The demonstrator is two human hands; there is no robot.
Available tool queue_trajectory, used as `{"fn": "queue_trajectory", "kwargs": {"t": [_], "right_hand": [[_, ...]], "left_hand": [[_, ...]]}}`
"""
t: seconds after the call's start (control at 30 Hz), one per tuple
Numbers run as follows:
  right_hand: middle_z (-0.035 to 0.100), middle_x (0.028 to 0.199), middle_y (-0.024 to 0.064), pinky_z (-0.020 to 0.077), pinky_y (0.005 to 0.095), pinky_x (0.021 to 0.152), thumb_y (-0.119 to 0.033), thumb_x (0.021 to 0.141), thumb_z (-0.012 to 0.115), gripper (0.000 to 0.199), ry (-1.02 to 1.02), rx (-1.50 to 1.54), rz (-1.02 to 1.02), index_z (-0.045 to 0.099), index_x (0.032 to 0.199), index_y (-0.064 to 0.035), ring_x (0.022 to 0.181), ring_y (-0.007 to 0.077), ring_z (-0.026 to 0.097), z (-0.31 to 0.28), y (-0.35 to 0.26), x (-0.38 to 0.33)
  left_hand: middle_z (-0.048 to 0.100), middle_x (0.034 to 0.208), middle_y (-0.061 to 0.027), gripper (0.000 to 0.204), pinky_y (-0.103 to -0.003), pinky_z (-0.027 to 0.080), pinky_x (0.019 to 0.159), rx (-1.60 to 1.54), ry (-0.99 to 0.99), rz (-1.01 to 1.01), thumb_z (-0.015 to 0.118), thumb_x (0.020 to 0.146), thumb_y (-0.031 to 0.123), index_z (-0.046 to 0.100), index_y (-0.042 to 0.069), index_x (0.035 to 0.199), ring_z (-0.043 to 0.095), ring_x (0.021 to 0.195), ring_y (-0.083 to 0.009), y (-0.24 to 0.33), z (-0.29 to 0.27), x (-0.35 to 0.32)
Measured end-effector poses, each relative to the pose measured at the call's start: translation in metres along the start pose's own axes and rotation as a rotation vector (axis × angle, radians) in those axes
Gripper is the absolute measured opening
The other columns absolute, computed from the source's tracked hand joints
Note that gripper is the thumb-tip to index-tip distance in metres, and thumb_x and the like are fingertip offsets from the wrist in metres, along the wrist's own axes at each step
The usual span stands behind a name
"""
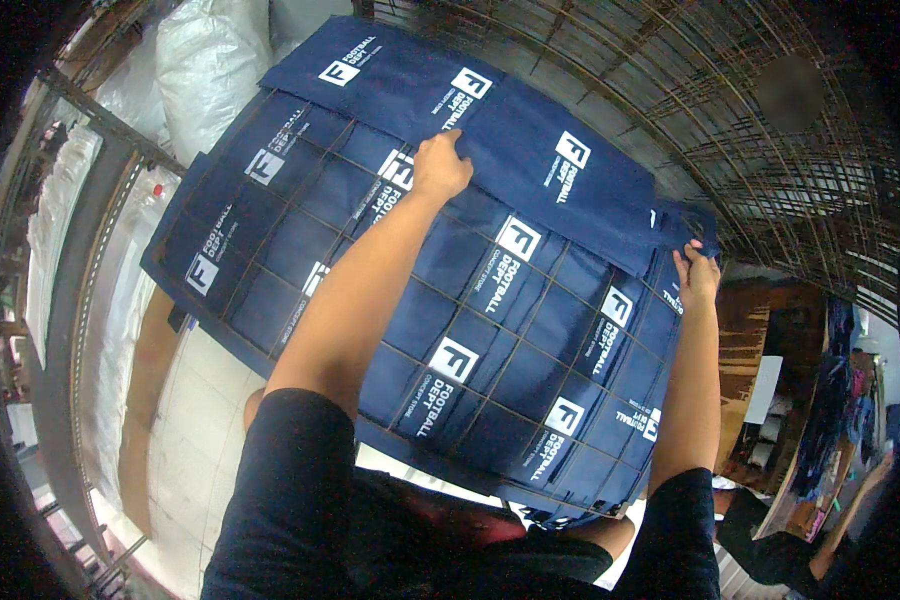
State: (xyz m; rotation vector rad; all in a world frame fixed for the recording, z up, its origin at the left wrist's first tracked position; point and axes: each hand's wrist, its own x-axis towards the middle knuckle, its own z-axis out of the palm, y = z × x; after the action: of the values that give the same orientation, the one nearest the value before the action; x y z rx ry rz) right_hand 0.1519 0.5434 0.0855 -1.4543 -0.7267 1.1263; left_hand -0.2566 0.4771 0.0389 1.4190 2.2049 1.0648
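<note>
A navy fabric sheet [515, 130] with white printed logos lies across the far part of a wire mesh rack. Closed around its near edge, at about the middle, is my left hand [442, 168]. My right hand [698, 272] pinches the sheet's right end, where the dark cloth is bunched and partly hides the fingertips. Under the wire grid, more navy printed sheets [500, 365] are spread in a layer nearer to me.
More wire mesh racks [610, 60] stand raised beyond the sheet. White plastic sacks [210, 80] are at the far left, beside a metal frame. On the right are a wooden board [745, 345], hanging dark cloth [832, 400] and another person's arm [850, 510].
</note>
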Motion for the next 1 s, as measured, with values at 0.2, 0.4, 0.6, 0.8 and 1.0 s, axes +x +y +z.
{"fn": "queue_trajectory", "kwargs": {"t": [0.2,0.4,0.6,0.8,1.0], "right_hand": [[0.053,0.087,0.0071,0.0582,0.0301,0.071,0.005,0.078,0.058,0.020,-0.030,-0.010,0.030,0.051,0.095,-0.0038,0.067,0.0158,0.053,-0.003,0.002,-0.001],[0.053,0.085,0.0082,0.0578,0.0346,0.072,0.005,0.078,0.058,0.021,0.003,0.019,0.020,0.049,0.095,-0.0026,0.069,0.0174,0.054,-0.007,0.009,-0.001],[0.052,0.096,0.0130,0.0587,0.0336,0.069,0.006,0.078,0.058,0.034,-0.009,0.052,0.030,0.041,0.107,0.0006,0.079,0.0230,0.057,-0.011,0.017,0.000],[0.052,0.104,0.0112,0.0581,0.0381,0.073,0.009,0.078,0.056,0.063,-0.011,0.104,0.010,0.021,0.130,0.0045,0.077,0.0213,0.055,-0.011,0.024,-0.001],[0.049,0.087,0.0114,0.0593,0.0346,0.069,0.008,0.078,0.056,0.046,0.034,0.131,-0.016,0.032,0.116,0.0014,0.070,0.0176,0.055,-0.011,0.036,0.001]], "left_hand": [[0.062,0.103,-0.0245,0.047,-0.041,0.047,0.089,0.085,0.013,0.003,0.068,0.070,0.014,0.059,0.001,0.114,0.059,0.100,-0.0360,0.004,-0.001,0.004],[0.061,0.103,-0.0254,0.044,-0.041,0.047,0.089,0.079,0.009,-0.027,0.067,0.069,0.012,0.061,-0.001,0.111,0.059,0.099,-0.0362,0.008,-0.002,0.000],[0.060,0.105,-0.0267,0.043,-0.041,0.047,0.089,0.045,0.023,-0.025,0.067,0.068,0.011,0.062,-0.003,0.108,0.059,0.099,-0.0375,-0.002,0.003,-0.001],[0.061,0.103,-0.0264,0.041,-0.041,0.046,0.088,0.074,0.025,-0.023,0.066,0.069,0.012,0.062,-0.002,0.108,0.059,0.099,-0.0376,-0.005,0.004,0.001],[0.062,0.100,-0.0241,0.042,-0.043,0.048,0.084,0.052,0.049,0.029,0.068,0.070,0.015,0.062,0.000,0.108,0.060,0.094,-0.0382,-0.015,0.006,0.001]]}}
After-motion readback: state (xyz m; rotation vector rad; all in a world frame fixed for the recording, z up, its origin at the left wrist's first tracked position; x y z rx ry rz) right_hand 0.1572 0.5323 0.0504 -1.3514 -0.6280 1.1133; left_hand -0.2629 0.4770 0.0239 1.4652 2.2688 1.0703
